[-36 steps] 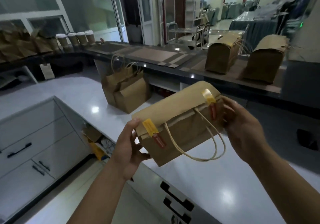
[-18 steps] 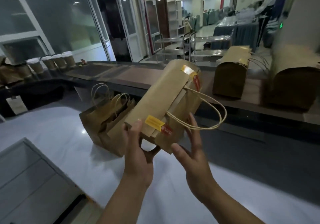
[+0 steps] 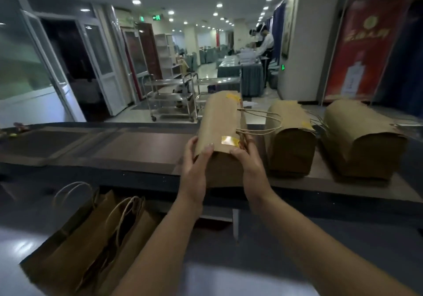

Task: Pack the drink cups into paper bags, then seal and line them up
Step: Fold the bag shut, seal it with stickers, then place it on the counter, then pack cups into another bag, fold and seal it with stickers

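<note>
A sealed brown paper bag (image 3: 218,121), folded over and closed with yellow stickers, sits on the raised dark counter (image 3: 128,144). My left hand (image 3: 195,165) grips its near left corner and my right hand (image 3: 248,160) grips its near right side by the twine handles. Two more sealed bags stand to its right in a row: one (image 3: 290,140) right beside it and another (image 3: 361,140) farther right. No drink cups are in view.
Open paper bags with twine handles (image 3: 96,238) lie on the white lower counter (image 3: 217,277) at the near left. Steel carts (image 3: 171,96) stand beyond the raised counter. A person (image 3: 265,43) works at a far table. A red banner (image 3: 364,46) hangs on the right.
I have carried the sealed bag up and forward from over the white counter onto the raised counter, beside the two sealed bags. My right hand moved from under the bag to its right side.
</note>
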